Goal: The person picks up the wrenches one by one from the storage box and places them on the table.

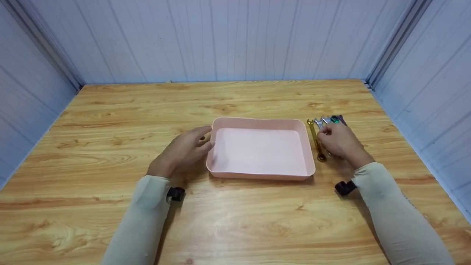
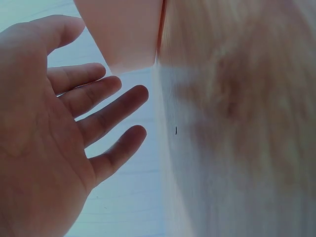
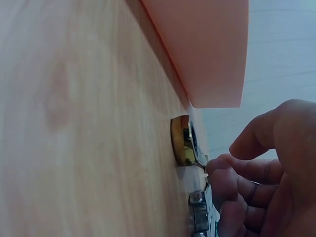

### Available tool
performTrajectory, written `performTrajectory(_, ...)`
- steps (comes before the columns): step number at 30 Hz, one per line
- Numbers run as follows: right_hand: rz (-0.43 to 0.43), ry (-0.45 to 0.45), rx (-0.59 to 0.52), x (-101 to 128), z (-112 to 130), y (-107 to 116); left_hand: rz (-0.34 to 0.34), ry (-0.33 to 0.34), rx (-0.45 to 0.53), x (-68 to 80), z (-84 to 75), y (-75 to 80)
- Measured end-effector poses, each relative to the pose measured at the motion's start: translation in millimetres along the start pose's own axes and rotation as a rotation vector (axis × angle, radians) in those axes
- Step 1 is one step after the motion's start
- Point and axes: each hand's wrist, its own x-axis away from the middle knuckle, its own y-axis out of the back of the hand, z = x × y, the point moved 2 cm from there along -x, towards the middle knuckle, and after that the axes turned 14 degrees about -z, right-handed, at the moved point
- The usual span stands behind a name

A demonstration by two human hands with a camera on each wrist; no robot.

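Observation:
A shallow pink rectangular tray (image 1: pixel 261 151) lies on the table. At its left wall is my left hand (image 1: pixel 186 149), fingers spread and nearly straight; the left wrist view shows the bare palm beside the tray's wall (image 2: pixel 126 34). My right hand (image 1: pixel 340 140) hovers over a row of combination wrenches right of the tray, fingers bent and thumb apart from them, with nothing visibly gripped. Nearest the tray lies a gold wrench (image 1: pixel 315 141); its ring end (image 3: pixel 182 143) is close to my fingertips. Silver wrenches (image 1: pixel 318 123), a green one (image 1: pixel 335 118) and a purple one (image 1: pixel 342 119) are partly hidden.
The wood-grain table (image 1: pixel 235 221) extends around the tray on all sides. White panel walls (image 1: pixel 235 40) stand behind it and to both sides. A small black camera (image 1: pixel 176 194) is strapped at the left wrist, another camera (image 1: pixel 345 188) at the right.

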Motion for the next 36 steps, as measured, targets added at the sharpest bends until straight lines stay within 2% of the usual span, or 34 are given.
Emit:
performTrajectory(13, 0.015, -0.006, -0.005, -0.2, -0.4, -1.2, 0.021, 0.059, -0.058, 1.4, 0.4, -2.1)
performTrajectory(20, 0.006, 0.047, 0.008, -3.4, 6.4, -8.5, 0.000, 0.036, -0.090, 5.6, 3.3, 2.3)
performTrajectory(26, 0.030, 0.009, 0.012, -2.5, 10.5, -8.5, -0.006, 0.036, -0.082, 6.4, 3.7, -0.5)
performTrajectory(36, 0.022, 0.106, 0.042, 14.5, 8.5, 6.0, 0.000, 0.030, -0.119, 20.2, 10.9, 7.5)
